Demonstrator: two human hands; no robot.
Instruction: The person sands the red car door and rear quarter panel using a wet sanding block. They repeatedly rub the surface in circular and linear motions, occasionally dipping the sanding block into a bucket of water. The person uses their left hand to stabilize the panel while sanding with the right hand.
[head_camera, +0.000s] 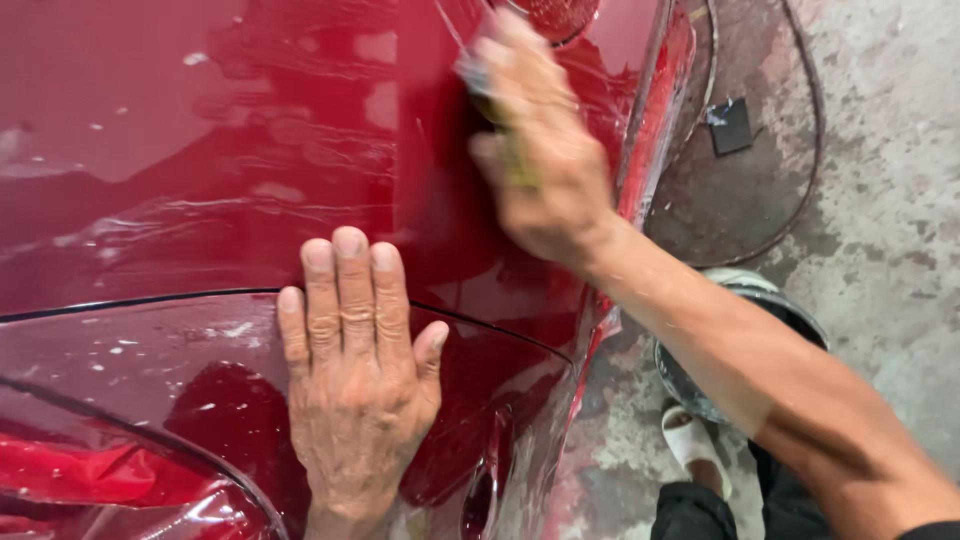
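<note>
Water and pale streaks cover the red car panel (180, 150), so sanding looks only partly done. Right hand (535, 140), blurred, grips a small sanding pad (500, 130) against it; left hand (355, 370) lies flat, fingers open, holding nothing.

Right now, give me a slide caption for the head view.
Left hand flat on a wet red car panel while the right hand presses a pad against it.

Counted: two hands, left hand (355, 390) flat, right hand (540, 150) gripping one sanding pad (500, 120). One red car body panel (200, 150). One tail light (110, 480). One bucket (740, 340). One hose (800, 130). One dark square block (731, 125) lay on floor. One white sandal (693, 445).
</note>
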